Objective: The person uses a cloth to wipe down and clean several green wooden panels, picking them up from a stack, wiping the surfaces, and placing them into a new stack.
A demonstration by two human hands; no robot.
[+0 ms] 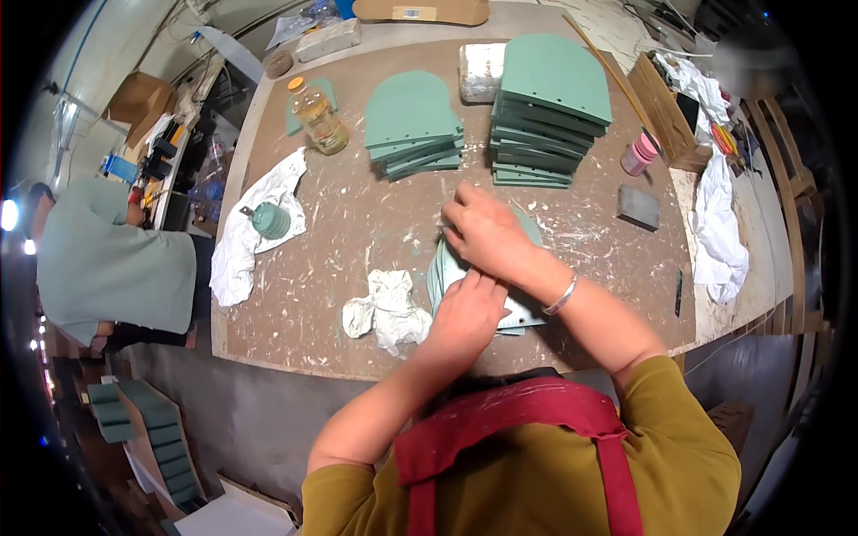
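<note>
Currently, the left hand (469,314) lies low over the near part of a small fanned stack of green panels (436,279), fingers fairly straight and close together, tips beside the right wrist. The right hand (487,234) is over the far part of the same stack, fingers curled inward, half closed; cannot tell whether it pinches an edge, as the fingertips are largely hidden. A bracelet (560,297) circles the right wrist.

The stack sits on the worktable (608,268), just in front of the person's red apron (509,420). Its left edges are curved and spread like thin leaves; the exposed upper face looks pale and glossy under the light, with a dark hole near the straight near edge.

Beyond the hands: a tall stack of green panels (554,80) and a shorter stack (411,107), each panel thin, flat, round-topped, with small holes along the straight edge. Layers are unevenly aligned.

Tabletop brown, scuffed, flecked white. Crumpled white cloth (389,313) left of the hands; pink bottle (640,154) and grey rectangular block (638,207) to the right.
</note>
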